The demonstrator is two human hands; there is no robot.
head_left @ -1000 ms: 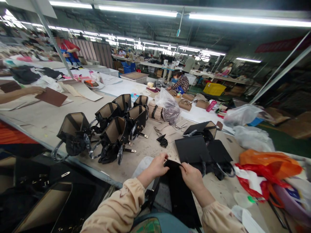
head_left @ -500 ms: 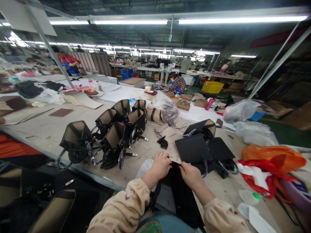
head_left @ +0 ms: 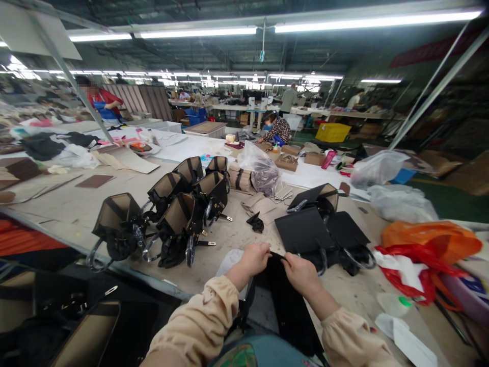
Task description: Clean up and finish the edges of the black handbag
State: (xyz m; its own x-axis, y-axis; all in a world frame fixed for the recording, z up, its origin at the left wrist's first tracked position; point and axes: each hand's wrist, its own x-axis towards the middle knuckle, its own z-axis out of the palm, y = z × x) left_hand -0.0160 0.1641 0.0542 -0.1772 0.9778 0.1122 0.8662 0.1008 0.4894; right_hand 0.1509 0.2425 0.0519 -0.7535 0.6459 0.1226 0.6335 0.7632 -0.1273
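Observation:
Both my hands pinch the top edge of a black handbag that leans against my lap at the table's front edge. My left hand is closed on the edge's left part, and my right hand grips it a short way to the right. The bag's lower part runs down toward my body, partly hidden by my forearms. Flat black handbags with plastic-wrapped handles lie just beyond my right hand. To the left stand several open black handbags with beige insides and metal-tipped straps.
A small black piece lies mid-table near scissors-like handles. Clear plastic bags, an orange bag and a red bag crowd the right. More black bags sit lower left. A co-worker bends over the far table.
My left hand's fingers have drawn in to a tighter pinch on the bag's edge. My right hand has barely moved. The view has shifted slightly.

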